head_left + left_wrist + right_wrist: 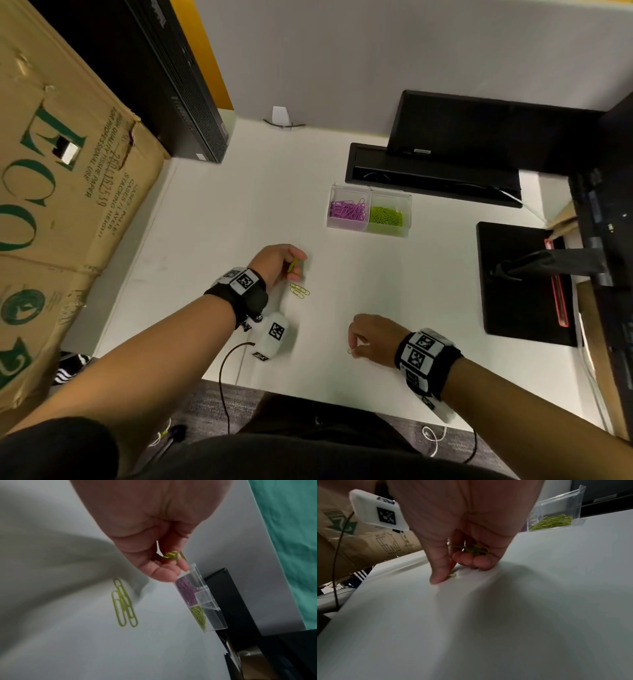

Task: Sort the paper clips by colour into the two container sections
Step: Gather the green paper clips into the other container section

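A clear two-section container (368,230) stands on the white desk, purple clips (347,209) in its left section and green clips (387,216) in its right one. My left hand (291,263) hovers just above the desk and holds a bunch of green clips (170,555) in curled fingers. A few loose green clips (299,290) lie on the desk beside that hand. My right hand (359,346) is down on the desk near the front edge. It keeps green clips (471,549) in its curled fingers, while its thumb pinches one more green clip (452,575) against the desk.
A big cardboard box (61,192) fills the left side, with a black computer tower (171,78) behind it. A black cable tray (431,174) lies behind the container. A black monitor base (524,281) sits at the right. The left wrist camera's cable (226,370) hangs over the front edge.
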`<state>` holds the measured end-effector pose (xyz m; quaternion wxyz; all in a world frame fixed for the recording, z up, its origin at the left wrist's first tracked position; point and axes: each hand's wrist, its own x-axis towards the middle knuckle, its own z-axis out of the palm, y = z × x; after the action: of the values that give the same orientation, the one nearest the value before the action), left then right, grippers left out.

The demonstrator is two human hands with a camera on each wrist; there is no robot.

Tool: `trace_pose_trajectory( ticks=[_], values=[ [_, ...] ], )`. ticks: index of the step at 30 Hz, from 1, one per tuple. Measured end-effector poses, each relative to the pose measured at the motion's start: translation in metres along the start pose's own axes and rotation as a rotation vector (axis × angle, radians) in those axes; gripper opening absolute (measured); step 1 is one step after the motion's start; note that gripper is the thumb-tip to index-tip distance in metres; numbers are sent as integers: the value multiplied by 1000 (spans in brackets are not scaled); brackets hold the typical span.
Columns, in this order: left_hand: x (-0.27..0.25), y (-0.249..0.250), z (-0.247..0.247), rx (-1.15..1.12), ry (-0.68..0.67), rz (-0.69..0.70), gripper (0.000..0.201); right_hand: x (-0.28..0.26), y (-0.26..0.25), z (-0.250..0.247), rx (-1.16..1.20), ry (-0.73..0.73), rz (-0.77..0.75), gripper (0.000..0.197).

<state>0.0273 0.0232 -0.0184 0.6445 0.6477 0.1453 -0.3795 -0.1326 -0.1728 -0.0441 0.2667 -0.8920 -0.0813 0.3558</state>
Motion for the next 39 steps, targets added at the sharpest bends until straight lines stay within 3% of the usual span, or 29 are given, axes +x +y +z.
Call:
trace_pose_trajectory(
  ticks=[7,10,14,17,19,24,30,35,39],
  values=[
    [0,1,-9,228,12,-70,33,-1,-4,3,62,-27,27,16],
    [3,-3,-10,536,52,39,35,1,-1,-5,196,58,51,19],
    [1,-11,-17,979,-41,214,16,4,-1,-24,342,145,60,9],
    [-2,-16,-21,1238,-145,228,28,8,3,-42,399,181,55,16],
    [-2,-19,-20,1298,-165,219,30,11,6,-55,417,209,60,23],
    [-2,-23,-15,1424,-212,279,7,6,8,-103,378,323,95,24],
    [-5,-35,-16,1621,-253,445,22,3,7,-151,369,453,125,24],
    [1,-41,-12,1555,-233,371,18,12,14,-180,353,572,183,24],
    [2,-44,-8,1537,-234,367,15,27,22,-194,278,577,302,27]
  ],
)
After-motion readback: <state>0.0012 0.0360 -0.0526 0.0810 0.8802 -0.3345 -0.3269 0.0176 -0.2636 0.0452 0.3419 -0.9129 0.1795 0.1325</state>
